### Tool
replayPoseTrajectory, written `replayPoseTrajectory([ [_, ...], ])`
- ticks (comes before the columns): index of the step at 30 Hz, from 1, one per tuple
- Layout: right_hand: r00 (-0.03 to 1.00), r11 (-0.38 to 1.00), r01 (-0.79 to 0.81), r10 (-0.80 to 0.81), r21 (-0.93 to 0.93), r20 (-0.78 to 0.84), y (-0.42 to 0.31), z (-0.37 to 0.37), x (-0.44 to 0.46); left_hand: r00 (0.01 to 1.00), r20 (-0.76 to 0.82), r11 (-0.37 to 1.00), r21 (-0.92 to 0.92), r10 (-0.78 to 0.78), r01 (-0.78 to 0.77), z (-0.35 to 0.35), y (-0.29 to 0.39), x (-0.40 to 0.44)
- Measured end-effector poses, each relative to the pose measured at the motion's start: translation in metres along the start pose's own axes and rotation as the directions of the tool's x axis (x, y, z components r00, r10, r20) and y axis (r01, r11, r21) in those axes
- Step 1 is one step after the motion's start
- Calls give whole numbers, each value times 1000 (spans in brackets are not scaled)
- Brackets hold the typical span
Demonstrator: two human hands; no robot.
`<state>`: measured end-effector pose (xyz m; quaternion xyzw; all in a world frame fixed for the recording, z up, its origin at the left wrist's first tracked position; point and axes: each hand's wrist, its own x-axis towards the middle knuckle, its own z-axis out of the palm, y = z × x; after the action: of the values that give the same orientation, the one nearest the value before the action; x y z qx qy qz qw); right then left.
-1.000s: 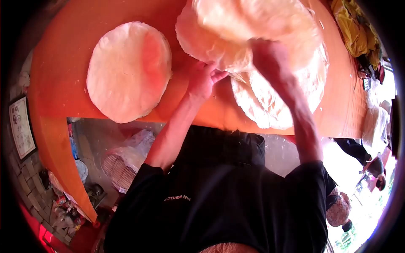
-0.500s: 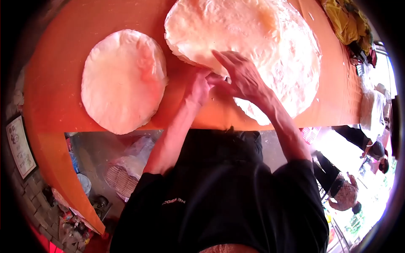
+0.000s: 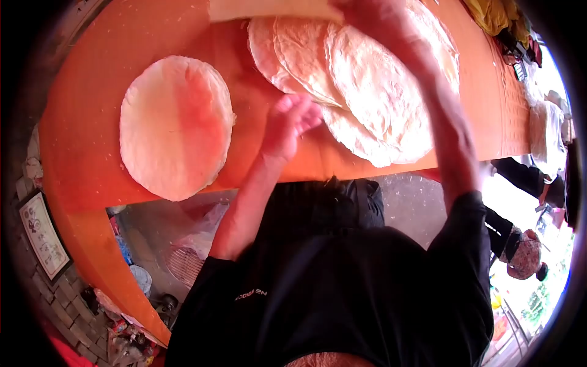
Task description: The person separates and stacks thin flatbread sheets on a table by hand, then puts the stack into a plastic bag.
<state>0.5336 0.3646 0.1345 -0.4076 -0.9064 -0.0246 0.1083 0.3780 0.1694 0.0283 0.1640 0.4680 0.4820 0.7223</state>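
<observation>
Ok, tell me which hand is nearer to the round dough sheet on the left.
Left. The left hand is right of that dough sheet, across a strip of table; the right hand is farther off, at the view's top, by the overlapping sheets.

Middle lane: the orange tabletop (image 3: 247, 110) is opening a passage between the single flatbread (image 3: 176, 128) and the overlapping flatbreads (image 3: 376, 85).
Near end: the left hand (image 3: 290, 125) is blocking part of that lane, its fingers hovering beside the pile.
Far end: a pale sheet (image 3: 269, 8) is crossing the top, closing the way.
Over the pile: the right forearm (image 3: 449, 116) is slanting across, obstructing its right side.
Right flank: tabletop is running beyond the pile, offering room below the yellow cloth (image 3: 489, 15).
</observation>
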Motion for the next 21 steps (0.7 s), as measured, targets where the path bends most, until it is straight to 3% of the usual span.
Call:
replayPoseTrajectory([
  [3, 976, 998, -33, 22, -50, -216, -3, -52, -12, 988, 84, 991, 46, -127, 123, 34, -15, -14],
  [7, 988, 990, -137, 139, 31, -69, -17, -18, -38, 995, 20, 994, 44, -101, 100, 58, -39, -1],
  [9, 986, 983, -169, 168, 76, 16, -10, 15, -42, 987, 25, 987, 13, -161, 160, 63, -43, 7],
  [11, 997, 988, -66, 71, 141, -31, 42, 70, -36, 988, 23, 987, 49, -153, 151, 71, -48, 14],
  [14, 986, 986, -164, 163, 29, 25, 61, 20, -51, 986, -3, 986, 33, -164, 164, 92, -59, 16],
  [17, 964, 956, -265, 258, -126, -66, 86, -51, -77, 982, 16, 979, 84, -190, 188, 105, -79, 25],
  [19, 944, 918, -305, 256, -252, -210, 91, -97, -93, 988, 6, 987, 46, -154, 153, 108, -84, 24],
  [21, 916, 871, -319, 182, -374, -356, 76, -133, -111, 988, 20, 987, -41, 153, -152, 106, -85, 16],
])
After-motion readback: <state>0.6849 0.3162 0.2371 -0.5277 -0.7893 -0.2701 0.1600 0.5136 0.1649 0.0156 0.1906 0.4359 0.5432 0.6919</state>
